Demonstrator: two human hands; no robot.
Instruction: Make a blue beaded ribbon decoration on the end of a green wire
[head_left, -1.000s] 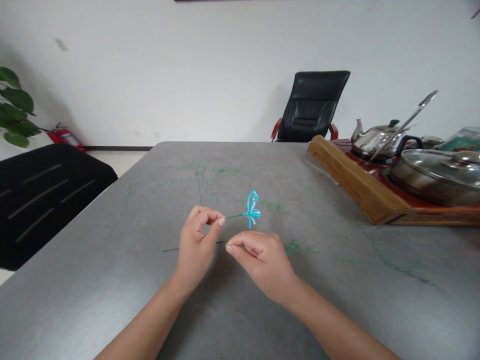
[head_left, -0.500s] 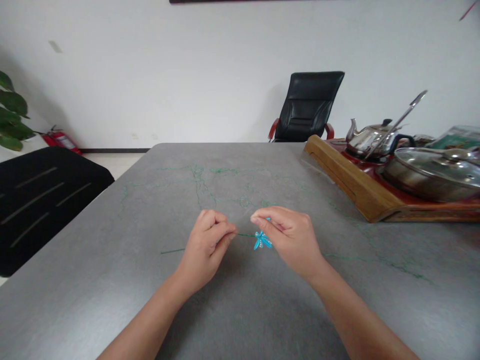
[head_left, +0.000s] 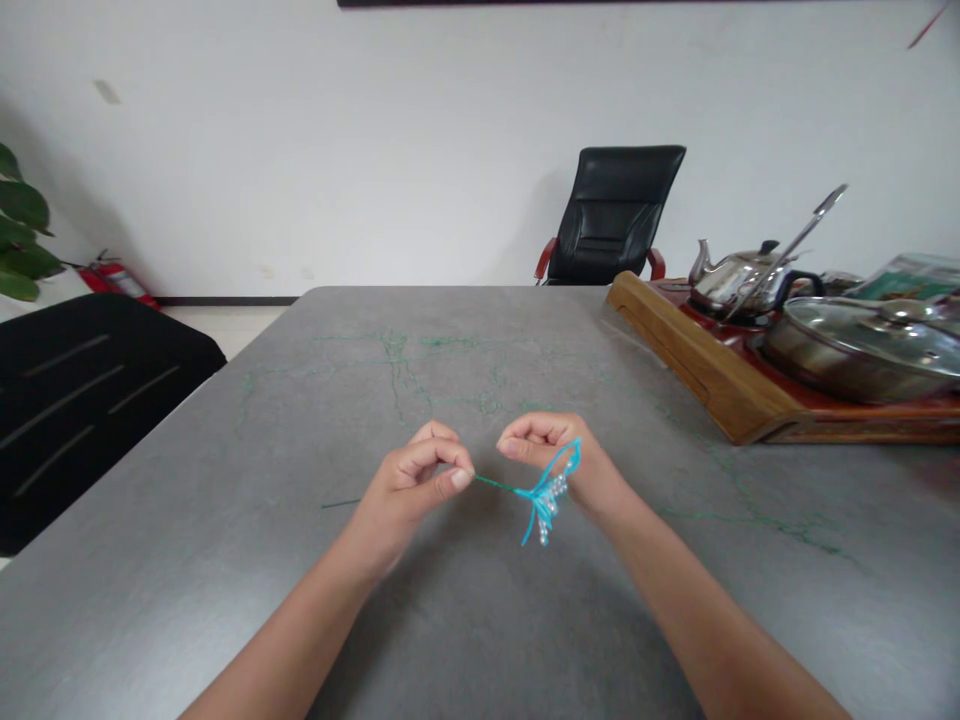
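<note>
Between thumb and fingers, my left hand point(head_left: 416, 490) pinches a thin green stem point(head_left: 495, 484). At the stem's right end is a blue flower point(head_left: 546, 495) with looped petals and clear beads, in front of my right wrist. My right hand point(head_left: 551, 450) is closed, thumb against curled fingers; whatever it may hold is too small to make out. A short dark green wire point(head_left: 340, 503) lies left of my left hand, its right end hidden behind that hand.
Thin green strands point(head_left: 394, 350) lie across the grey table point(head_left: 187, 520). A wooden tray point(head_left: 675, 360) at the right bears a kettle point(head_left: 739, 275) and a lidded pan point(head_left: 855, 350). Black chairs point(head_left: 622, 210) stand beyond the table and at the left.
The blue flower has turned and come out from behind my right hand, so more petals and beads show. My right hand has shifted slightly left, and my left hand has rotated.
</note>
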